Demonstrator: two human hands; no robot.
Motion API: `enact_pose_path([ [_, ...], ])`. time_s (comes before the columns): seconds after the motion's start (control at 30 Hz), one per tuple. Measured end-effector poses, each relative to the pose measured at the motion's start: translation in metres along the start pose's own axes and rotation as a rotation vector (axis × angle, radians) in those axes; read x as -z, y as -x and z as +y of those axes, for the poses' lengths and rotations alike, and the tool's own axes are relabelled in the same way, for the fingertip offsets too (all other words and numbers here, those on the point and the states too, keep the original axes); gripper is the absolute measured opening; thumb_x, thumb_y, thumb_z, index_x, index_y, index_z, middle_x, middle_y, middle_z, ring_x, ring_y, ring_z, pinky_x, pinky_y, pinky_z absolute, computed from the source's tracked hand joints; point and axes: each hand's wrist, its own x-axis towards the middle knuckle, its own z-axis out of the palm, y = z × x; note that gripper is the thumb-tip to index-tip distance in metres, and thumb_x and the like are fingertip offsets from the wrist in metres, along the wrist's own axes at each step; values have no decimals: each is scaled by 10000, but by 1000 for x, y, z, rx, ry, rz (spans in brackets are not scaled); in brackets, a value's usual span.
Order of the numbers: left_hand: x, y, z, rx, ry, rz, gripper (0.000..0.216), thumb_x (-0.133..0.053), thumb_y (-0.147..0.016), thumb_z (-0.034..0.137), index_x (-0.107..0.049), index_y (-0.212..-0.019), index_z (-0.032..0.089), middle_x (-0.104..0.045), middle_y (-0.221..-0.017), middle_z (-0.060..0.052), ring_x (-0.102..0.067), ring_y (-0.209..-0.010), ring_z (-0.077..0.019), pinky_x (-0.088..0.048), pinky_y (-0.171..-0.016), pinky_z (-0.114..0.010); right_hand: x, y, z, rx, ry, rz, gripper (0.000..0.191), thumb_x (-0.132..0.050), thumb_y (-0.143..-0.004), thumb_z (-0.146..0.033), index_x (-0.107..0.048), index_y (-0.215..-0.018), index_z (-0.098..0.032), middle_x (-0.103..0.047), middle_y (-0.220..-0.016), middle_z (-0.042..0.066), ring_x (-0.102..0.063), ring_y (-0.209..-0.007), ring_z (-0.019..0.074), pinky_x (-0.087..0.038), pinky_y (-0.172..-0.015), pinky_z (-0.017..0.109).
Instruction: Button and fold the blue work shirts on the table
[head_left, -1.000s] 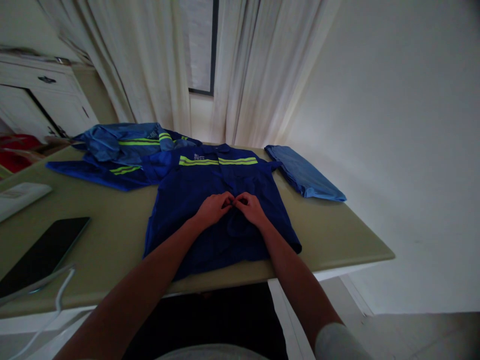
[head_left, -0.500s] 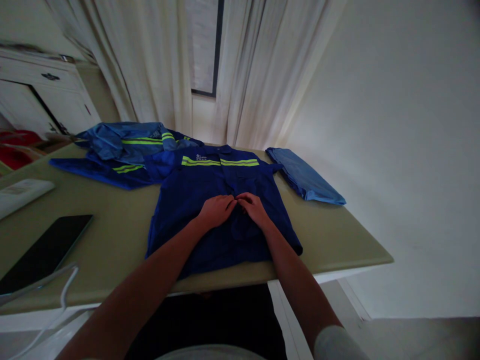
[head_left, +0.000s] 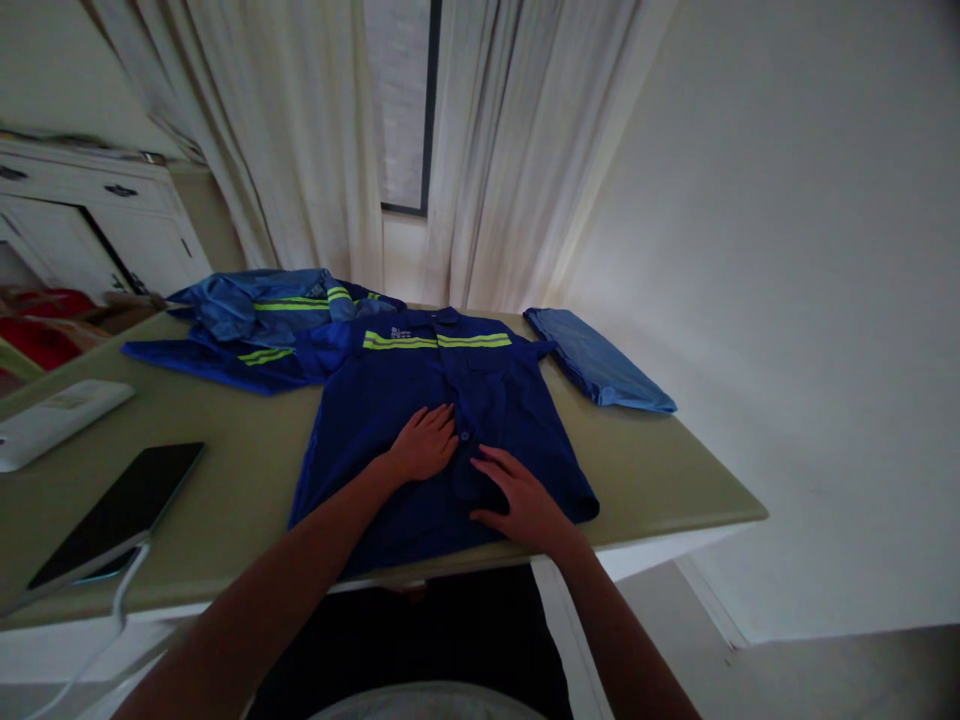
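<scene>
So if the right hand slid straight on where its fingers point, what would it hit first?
Likely the left hand, just across the button line of the dark blue shirt; both lie flat there.

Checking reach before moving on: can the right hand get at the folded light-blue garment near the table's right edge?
Probably yes. The right hand lies open on the dark blue shirt; the folded light-blue garment sits ahead to its right, with only flat cloth and table between.

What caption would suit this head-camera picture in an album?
Left hand and right hand rest flat on a dark blue shirt spread on a table near a phone.
</scene>
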Motion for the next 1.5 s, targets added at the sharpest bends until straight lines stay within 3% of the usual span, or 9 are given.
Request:
enact_pose_path([
  [0.13,5,13,-4,-47,-14,-60,525,-394,-1047,394,-565,-1511,215,-471,-1644,-145,-401,-1548,-314,-264,-1279,-576,4,29,-1,12,96,129,336,-514,-998,-86,-738,-1192,-243,-748,-1157,95,-691,-1078,251,-570,-984,430],
  [0.27,16,27,-9,-9,-21,-93,573,-346,-1071,504,-537,-1544,242,-427,-1675,-117,-377,-1562,-314,-262,-1280,-571,9,47,-24,28,121,227,273,-516,-1028,-133,-748,-1105,-255,-756,-1002,86,-693,-935,246,-567,-886,411],
  [0.4,24,40,-13,18,-41,-224,714,-405,-1025,631,-449,-1612,226,-283,-1731,-138,-261,-1606,-354,-193,-1291,-604,-3,70,-44,135,174,86,293,-635,-1017,-258,-715,-1291,-323,-748,-1230,84,-702,-1087,256,-570,-955,426],
  [0.53,33,50,-4,31,-22,-195,785,-475,-995,646,-379,-1644,214,-331,-1715,-156,-312,-1588,-350,-223,-1291,-576,-7,96,-29,-23,250,201,705,-727,-952,-380,-456,-1601,-328,-540,-1568,126,-553,-1398,336,-509,-1124,536],
  [0.7,43,76,37,-162,59,-97,671,-430,-1062,489,-273,-1683,291,-305,-1741,-78,-299,-1599,-259,-273,-1298,-472,12,126,5,-183,369,329,661,-619,-994,-308,-414,-1623,-323,-541,-1565,115,-543,-1407,328,-492,-1136,551],
  [0.87,38,121,54,-167,37,-175,901,-670,-898,658,-329,-1665,330,-301,-1740,-75,-322,-1584,-340,-322,-1269,-540,24,141,24,-299,418,408,565,-560,-949,-190,-563,-1507,-283,-647,-1430,112,-623,-1273,310,-534,-1067,528],
  [1.1,43,170,30,-44,11,46,349,-479,-1057,394,-797,-1173,309,-787,-1246,-43,-749,-1124,-252,-599,-1015,-445,29,131,29,-279,356,586,338,-505,-1010,-228,-750,-1236,-280,-744,-1223,109,-688,-1116,288,-559,-986,497],
  [1.23,54,196,26,-101,-42,259,325,-485,-1053,298,-780,-1188,325,-822,-1084,-34,-779,-975,-226,-634,-923,-403,32,134,33,-407,239,848,345,-452,-1047,-294,-757,-1192,-225,-752,-1121,134,-710,-1040,275,-568,-945,447],
  [1.5,56,263,15,-221,-210,381,601,-434,-950,9,-607,-1470,255,-773,-1276,-49,-738,-1127,-178,-569,-983,-311,11,189,50,-476,382,849,342,-506,-1024,-383,-781,-1023,-181,-762,-974,128,-701,-908,278,-538,-834,418],
])
